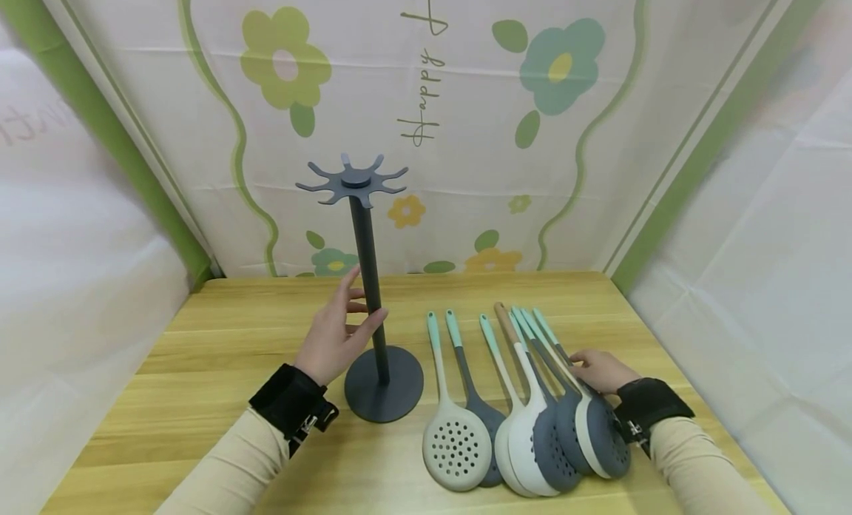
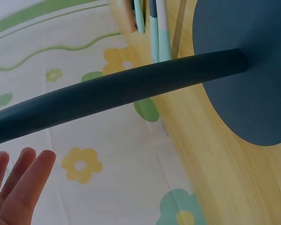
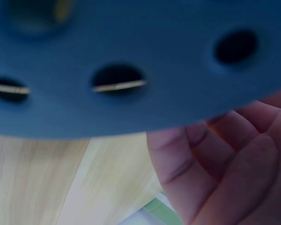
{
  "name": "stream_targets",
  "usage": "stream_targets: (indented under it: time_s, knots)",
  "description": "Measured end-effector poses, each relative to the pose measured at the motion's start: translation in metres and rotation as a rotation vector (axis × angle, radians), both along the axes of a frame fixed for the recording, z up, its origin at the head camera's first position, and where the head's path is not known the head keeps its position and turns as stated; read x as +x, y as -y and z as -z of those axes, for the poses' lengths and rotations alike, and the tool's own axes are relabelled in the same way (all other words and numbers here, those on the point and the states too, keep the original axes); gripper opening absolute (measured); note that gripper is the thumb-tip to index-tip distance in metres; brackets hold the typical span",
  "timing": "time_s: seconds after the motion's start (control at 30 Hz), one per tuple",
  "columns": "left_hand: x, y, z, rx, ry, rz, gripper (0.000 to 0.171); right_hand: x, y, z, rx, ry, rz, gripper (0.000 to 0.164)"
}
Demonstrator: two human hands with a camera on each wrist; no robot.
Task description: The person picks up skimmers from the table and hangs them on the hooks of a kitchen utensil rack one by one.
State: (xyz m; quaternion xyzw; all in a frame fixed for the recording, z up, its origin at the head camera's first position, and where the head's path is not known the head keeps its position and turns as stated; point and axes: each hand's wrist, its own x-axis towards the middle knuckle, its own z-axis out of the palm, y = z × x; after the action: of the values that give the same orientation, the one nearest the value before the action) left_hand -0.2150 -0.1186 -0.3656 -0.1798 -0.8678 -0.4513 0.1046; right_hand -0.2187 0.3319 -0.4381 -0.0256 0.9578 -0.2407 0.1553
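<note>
A dark grey utensil stand (image 1: 367,256) with a round base and a ring of curved hooks on top stands upright on the table. My left hand (image 1: 338,337) is beside its pole, fingers spread and thumb apart; in the left wrist view the fingertips (image 2: 43,161) show below the pole with a gap. On the right lies my right hand (image 1: 602,372), its fingertips right at the handle of the rightmost dark grey skimmer (image 1: 609,441). In the right wrist view its fingers are bent, and the perforated skimmer head hides their tips, so I cannot tell whether they pinch the handle.
Several kitchen utensils lie side by side, including a light grey skimmer (image 1: 456,456) and a white ladle-like one with a brown-tipped handle (image 1: 502,319). Most handles end in mint green. A flowered curtain (image 1: 452,130) hangs behind the wooden table (image 1: 220,352).
</note>
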Motion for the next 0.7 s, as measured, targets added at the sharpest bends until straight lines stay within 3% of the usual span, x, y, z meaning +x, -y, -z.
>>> stream_targets:
  time_s: [0.4,0.57,0.7]
  knots:
    - [0.0018,-0.0046,0.0011,0.034,-0.110,0.045,0.068,0.0009,0.0005,0.0006,-0.016,0.000,0.016,0.043]
    - [0.0021,-0.0052,0.0002,0.029,-0.154,0.058,0.054,-0.0001,0.0005,0.0007,-0.002,-0.003,0.008,0.043]
    - [0.0009,-0.0060,-0.0007,0.013,-0.153,0.055,0.033,-0.0002,0.0001,-0.0005,0.004,-0.003,0.010,0.042]
